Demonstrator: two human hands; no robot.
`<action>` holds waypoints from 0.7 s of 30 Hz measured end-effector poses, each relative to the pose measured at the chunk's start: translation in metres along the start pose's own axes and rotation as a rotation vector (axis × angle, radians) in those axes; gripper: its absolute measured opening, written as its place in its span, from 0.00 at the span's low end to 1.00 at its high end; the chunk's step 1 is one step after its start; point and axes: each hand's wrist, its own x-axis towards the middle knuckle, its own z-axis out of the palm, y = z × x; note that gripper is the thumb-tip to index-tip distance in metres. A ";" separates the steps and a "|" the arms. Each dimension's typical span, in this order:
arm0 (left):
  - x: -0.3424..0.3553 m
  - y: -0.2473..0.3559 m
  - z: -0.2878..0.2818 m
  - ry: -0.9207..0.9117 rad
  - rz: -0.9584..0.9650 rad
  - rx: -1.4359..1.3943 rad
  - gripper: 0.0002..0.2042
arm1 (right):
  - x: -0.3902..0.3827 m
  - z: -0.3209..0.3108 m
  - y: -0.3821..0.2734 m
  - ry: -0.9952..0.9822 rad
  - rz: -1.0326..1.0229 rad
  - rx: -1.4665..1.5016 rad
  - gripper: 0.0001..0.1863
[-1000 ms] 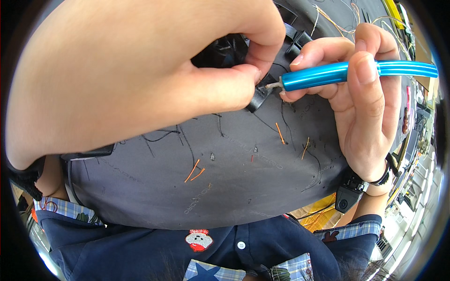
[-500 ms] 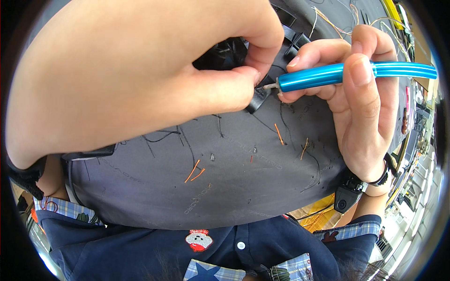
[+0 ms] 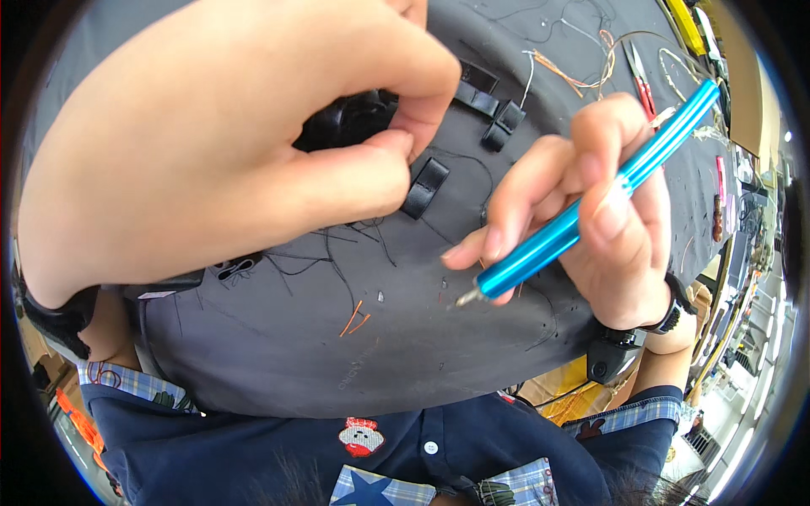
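We have the blue tool in our right hand, the thumb and fingers folded around its barrel and the hand only partly closed. Its long axis runs on a slant, from the pale tip at lower left, toward our body, to the far end at upper right. Our left hand is curled in, thumb and forefinger tips brought together in a pinch; behind them shows a glossy black piece, and we cannot tell whether the fingers have hold of it. The black loop lies between our hands, just right of the left fingertips, so the left hand is the nearer one. That loop leans the same general way as the tool, its upper end to the right. From the tip, it lies up and to the left, clearly apart; whether the tip touches the dark cloth below, we cannot tell. Orange threads rest left of the tip, nearer our body.
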 end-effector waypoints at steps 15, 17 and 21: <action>-0.003 0.009 0.002 0.187 0.005 0.215 0.13 | -0.001 -0.013 -0.008 0.083 -0.069 0.065 0.13; -0.002 0.008 0.001 0.157 -0.035 0.176 0.14 | -0.001 -0.013 -0.011 0.067 -0.076 0.085 0.12; 0.001 0.011 0.004 0.117 -0.092 0.115 0.15 | -0.002 -0.016 -0.010 0.041 -0.100 0.118 0.12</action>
